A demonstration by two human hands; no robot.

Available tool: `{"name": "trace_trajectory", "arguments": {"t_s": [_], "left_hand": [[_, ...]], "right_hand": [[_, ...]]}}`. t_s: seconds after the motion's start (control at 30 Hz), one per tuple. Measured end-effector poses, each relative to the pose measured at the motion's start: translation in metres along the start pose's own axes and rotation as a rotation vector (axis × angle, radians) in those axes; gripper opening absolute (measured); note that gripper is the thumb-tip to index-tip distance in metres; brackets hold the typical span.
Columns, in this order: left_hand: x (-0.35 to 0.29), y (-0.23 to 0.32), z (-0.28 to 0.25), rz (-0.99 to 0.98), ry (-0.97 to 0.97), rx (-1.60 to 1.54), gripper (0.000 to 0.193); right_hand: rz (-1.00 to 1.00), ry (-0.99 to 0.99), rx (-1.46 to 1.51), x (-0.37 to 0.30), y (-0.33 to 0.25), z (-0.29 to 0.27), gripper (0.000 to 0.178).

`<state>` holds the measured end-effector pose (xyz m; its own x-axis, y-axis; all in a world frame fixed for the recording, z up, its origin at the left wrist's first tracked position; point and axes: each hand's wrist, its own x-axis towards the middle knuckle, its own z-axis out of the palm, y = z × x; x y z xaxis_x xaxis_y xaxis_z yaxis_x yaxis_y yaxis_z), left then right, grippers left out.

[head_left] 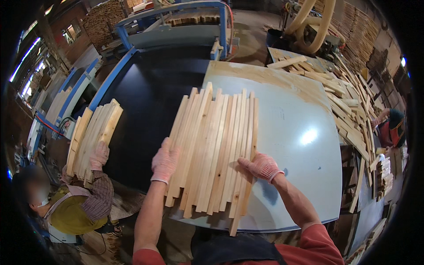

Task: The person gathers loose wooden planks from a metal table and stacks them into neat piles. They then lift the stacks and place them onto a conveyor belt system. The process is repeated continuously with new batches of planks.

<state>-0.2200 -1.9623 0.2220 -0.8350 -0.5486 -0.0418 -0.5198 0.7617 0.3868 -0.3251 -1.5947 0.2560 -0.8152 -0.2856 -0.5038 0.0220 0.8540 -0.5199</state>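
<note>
A side-by-side bundle of long, straight, pale wooden strips point(214, 154) lies along the left edge of the smooth light-grey bench point(300, 115), ends unevenly staggered, creamy to light-brown faces marked by a few dark knots. The left hand point(165, 162) and right hand point(261, 167), in pinkish knitted gloves, are apart, clamped on its opposite long sides.

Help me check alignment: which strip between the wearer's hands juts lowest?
The strip near the right hand; its lower end alone reaches beyond every neighbour's.
</note>
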Motion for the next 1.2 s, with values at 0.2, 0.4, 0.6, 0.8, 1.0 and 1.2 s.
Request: {"name": "trace_trajectory", "arguments": {"t_s": [0.2, 0.4, 0.6, 0.8, 1.0, 1.2], "left_hand": [[-0.002, 0.010, 0.005, 0.088, -0.042, 0.209, 0.095], [-0.007, 0.012, -0.017, 0.021, -0.200, 0.122, 0.102], [-0.009, 0.016, -0.026, 0.028, -0.253, 0.081, 0.104], [-0.010, 0.021, -0.027, -0.017, -0.293, 0.083, 0.104], [-0.012, 0.019, -0.026, 0.012, -0.285, 0.104, 0.103], [-0.015, 0.017, -0.013, 0.052, -0.192, 0.129, 0.099]], "right_hand": [[0.015, 0.280, 0.393, -0.001, -0.003, 0.039, 0.063], [0.044, 0.282, 0.429, 0.001, -0.002, 0.050, 0.062], [-0.006, 0.308, 0.493, 0.010, 0.011, 0.058, 0.062], [-0.005, 0.314, 0.472, 0.012, 0.017, 0.060, 0.059], [-0.007, 0.285, 0.495, 0.011, 0.019, 0.059, 0.056], [-0.055, 0.253, 0.592, 0.024, 0.038, 0.065, 0.056]]}}
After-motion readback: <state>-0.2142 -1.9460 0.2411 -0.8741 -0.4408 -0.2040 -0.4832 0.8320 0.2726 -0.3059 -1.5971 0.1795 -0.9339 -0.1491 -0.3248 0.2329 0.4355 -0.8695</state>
